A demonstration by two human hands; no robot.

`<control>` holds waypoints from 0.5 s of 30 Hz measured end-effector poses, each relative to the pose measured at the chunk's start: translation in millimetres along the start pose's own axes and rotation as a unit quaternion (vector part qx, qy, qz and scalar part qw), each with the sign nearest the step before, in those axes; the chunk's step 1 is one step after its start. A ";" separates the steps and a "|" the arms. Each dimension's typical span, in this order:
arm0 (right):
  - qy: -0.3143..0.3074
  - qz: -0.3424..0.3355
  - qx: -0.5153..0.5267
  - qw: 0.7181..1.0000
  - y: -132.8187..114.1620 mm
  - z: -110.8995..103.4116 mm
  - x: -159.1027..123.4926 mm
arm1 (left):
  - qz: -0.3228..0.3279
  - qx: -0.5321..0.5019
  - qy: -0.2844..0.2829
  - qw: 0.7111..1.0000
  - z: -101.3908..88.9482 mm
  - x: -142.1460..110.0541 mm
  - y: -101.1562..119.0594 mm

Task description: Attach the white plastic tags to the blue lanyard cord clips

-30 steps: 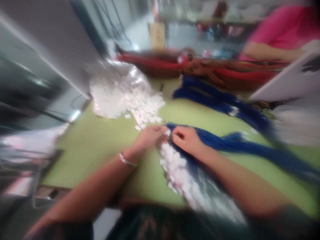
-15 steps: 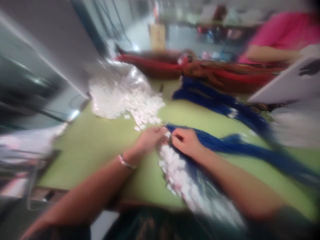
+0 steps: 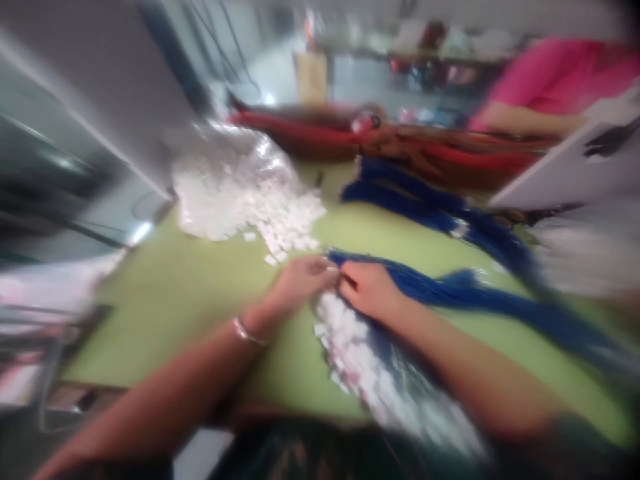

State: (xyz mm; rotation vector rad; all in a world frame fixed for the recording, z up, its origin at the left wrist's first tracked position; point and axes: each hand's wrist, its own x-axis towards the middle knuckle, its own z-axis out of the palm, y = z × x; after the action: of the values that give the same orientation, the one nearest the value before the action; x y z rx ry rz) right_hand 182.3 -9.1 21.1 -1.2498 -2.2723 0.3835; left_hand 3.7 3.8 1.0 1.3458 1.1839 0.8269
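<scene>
Wires (image 3: 490,298): blue, beside right hand (image 3: 370,288) | left hand (image 3: 300,281): near white pieces (image 3: 350,333)

The pieces (image 3: 350,347) are white, strands (image 3: 453,288) blue, tabletop (image 3: 190,293) green.

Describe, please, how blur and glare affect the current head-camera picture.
Head view: softness throughout, with stronger smearing toward the edges, as on the pink fabric sleeve; head view again: glare streaks the crumpled clear plastic bag; same head view: the bare left hand and bare right hand are too blurred at the fingertips to show clearly what they pinch.
</scene>
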 end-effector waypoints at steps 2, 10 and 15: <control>-0.001 0.007 0.009 1.000 0.1 -1.0 0.6 | 0.000 0.005 -0.003 1.000 1.9 -0.2 0.3; -0.065 0.131 0.140 0.979 5.1 -12.2 9.1 | -0.015 -0.015 0.003 1.000 0.5 -1.1 -4.2; -0.065 0.085 0.135 0.985 6.2 -8.6 8.3 | 0.000 0.022 -0.011 1.000 3.8 -1.9 -1.1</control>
State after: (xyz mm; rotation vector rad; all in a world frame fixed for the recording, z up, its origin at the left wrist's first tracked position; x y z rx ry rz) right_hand 187.8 1.3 27.8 -1.3099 -2.1350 0.8285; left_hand 6.6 0.9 -0.3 1.3865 1.1920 0.7880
